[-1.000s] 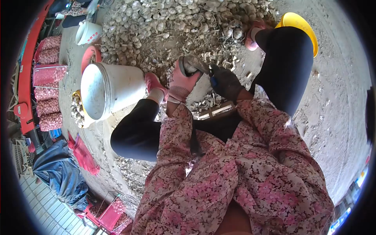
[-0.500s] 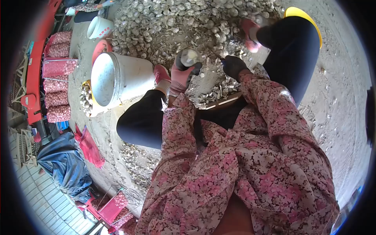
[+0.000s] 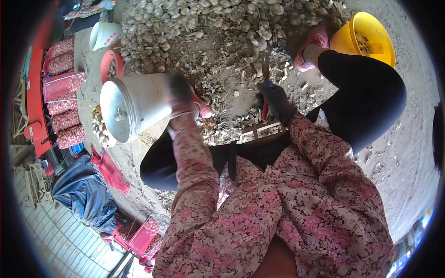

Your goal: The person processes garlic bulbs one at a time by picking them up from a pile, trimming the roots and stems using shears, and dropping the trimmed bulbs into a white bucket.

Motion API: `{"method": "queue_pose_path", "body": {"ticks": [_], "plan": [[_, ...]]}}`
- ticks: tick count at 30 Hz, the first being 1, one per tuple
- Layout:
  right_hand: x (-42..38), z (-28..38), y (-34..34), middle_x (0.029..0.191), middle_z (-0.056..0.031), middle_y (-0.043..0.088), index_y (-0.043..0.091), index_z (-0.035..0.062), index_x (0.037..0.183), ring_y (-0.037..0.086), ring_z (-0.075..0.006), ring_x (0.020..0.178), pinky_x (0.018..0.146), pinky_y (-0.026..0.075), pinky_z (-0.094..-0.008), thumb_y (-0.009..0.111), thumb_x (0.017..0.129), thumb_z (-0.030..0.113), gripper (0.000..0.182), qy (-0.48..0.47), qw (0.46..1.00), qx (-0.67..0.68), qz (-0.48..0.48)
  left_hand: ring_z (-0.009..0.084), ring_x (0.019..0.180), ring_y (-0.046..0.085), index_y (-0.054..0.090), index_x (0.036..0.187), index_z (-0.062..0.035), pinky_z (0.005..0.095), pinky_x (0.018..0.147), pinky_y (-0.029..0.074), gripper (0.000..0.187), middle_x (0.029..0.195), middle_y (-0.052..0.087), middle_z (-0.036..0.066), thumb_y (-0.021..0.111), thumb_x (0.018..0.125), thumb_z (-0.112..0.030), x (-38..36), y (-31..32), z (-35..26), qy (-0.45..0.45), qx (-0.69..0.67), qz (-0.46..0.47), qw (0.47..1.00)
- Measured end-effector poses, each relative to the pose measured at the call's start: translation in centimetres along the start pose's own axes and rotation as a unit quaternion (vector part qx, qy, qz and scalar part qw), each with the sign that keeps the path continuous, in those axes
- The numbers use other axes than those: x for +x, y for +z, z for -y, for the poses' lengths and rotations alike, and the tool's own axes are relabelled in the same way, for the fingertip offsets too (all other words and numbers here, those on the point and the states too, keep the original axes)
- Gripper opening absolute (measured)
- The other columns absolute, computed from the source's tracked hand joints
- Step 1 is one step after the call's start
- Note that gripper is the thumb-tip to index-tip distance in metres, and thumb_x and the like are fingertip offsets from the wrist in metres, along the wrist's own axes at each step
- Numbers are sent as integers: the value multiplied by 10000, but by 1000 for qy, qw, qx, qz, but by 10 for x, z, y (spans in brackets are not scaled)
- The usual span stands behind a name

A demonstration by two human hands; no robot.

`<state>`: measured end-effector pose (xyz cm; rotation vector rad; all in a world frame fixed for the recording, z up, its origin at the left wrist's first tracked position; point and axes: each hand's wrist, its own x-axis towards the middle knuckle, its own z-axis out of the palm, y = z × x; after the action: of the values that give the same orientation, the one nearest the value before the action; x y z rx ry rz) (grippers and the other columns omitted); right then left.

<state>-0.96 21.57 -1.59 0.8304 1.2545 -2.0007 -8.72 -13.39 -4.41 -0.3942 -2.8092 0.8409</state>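
Taking the middle of the view as the clock's centre, I'm seeing the right hand (image 3: 277, 99) in its dark glove around two o'clock, with its fingers wrapping the handle of a knife (image 3: 265, 67). The blade is pointing towards twelve. The left hand (image 3: 180, 92) is showing as a blur near half past ten, overlapping the side of the white bucket (image 3: 150, 95), so I'm unable to tell whether it is grasping anything or what its fingers are doing.

The knife is looking light and stiff to me, and probably keen along the blade; the handle is the place for taking hold, and the glove is likely helping the grip. A red piece (image 3: 264, 111) is showing just below that hand, though I'm not making out what it belongs to.

From eleven to twelve, garlic bulbs (image 3: 185, 21) are lying in a broad heap. I'm judging them light and firm, their papery skins flaking and sliding a little, so cupping each around its round belly is seeming safest; hard squeezing may be bruising the cloves. Something pale (image 3: 121, 114) is showing inside the white bucket, and the yellow bucket (image 3: 340, 41) is sitting near two o'clock, beyond the right hand.
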Motion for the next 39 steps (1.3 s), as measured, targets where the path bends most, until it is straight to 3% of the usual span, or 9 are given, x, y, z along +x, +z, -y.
{"method": "queue_pose_path", "body": {"ticks": [6, 8, 11, 14, 15, 18, 24, 26, 39], "plan": [[7, 27, -34, 767, -38, 606, 584, 64, 968, 588, -145, 588, 524, 510, -296, 684, 845, 342, 321, -59, 980, 159, -106, 261, 886, 651, 484, 1251, -102, 367, 647, 547, 623, 1028, 628, 116, 776, 745, -318, 69, -53, -234, -375, -800, 363, 297], [9, 30, -39, 777, -46, 610, 577, 62, 996, 589, -145, 591, 520, 507, -293, 675, 850, 338, 328, -54, 982, 136, -117, 272, 874, 654, 437, 1262, -119, 391, 636, 551, 676, 1035, 622, 143, 788, 726, -337, 52, 93, -348, -295, -653, 164, 678], [20, 24, -48, 803, -86, 622, 557, 44, 1059, 604, -179, 623, 584, 504, -293, 666, 854, 334, 371, -126, 988, -23, -87, 224, 881, 652, 572, 1182, -53, 329, 763, 537, 519, 983, 671, 77, 781, 747, -243, 47, 236, -416, -444, -344, 276, 780], [3, 46, -47, 831, -129, 623, 535, 24, 1094, 624, -245, 705, 665, 510, -326, 675, 841, 320, 413, -235, 904, -335, -121, 291, 960, 626, 499, 1244, -118, 449, 801, 537, 651, 1119, 617, 152, 819, 682, -198, 67, 57, -333, -431, -827, 260, 251], [11, 40, -51, 892, -174, 626, 502, 3, 1164, 632, -319, 819, 746, 508, -386, 685, 816, 306, 496, -236, 881, -387, -135, 279, 909, 640, 538, 1188, -84, 398, 751, 566, 538, 1086, 623, 120, 776, 706, -83, 65, 84, -330, -345, -742, 134, 559], [21, 29, -60, 939, -192, 628, 461, -15, 1240, 625, -346, 867, 772, 501, -417, 694, 793, 309, 600, -302, 765, -535, -192, 250, 916, 651, 527, 1210, -47, 362, 699, 599, 477, 1042, 632, 113, 710, 771, -14, 68, -8, -255, -294, -882, 166, 330], [4, 34, -41, 985, -214, 616, 386, -37, 1325, 609, -363, 906, 817, 473, -450, 676, 785, 365, 733, -301, 702, -635, -119, 239, 992, 622, 464, 1257, -29, 354, 775, 574, 570, 1145, 592, 130, 708, 742, -19, 49, -72, -175, -166, -897, 97, 397], [-4, 31, -35, 990, -220, 608, 409, -25, 1289, 608, -357, 912, 817, 475, -442, 650, 770, 395, 709, -286, 704, -645, -84, 219, 984, 623, 468, 1256, -28, 313, 788, 557, 585, 1119, 609, 124, 725, 731, -38, 43, -97, -152, -91, -714, 47, 692], [-20, 2, -31, 903, -211, 619, 432, -5, 1238, 616, -384, 850, 771, 492, -460, 589, 825, 223, 497, -393, 687, -611, 28, 248, 1000, 611, 528, 1189, -22, 349, 864, 489, 640, 1074, 618, 150, 820, 653, -214, -6, -152, -101, -38, -735, 82, 672]]}}
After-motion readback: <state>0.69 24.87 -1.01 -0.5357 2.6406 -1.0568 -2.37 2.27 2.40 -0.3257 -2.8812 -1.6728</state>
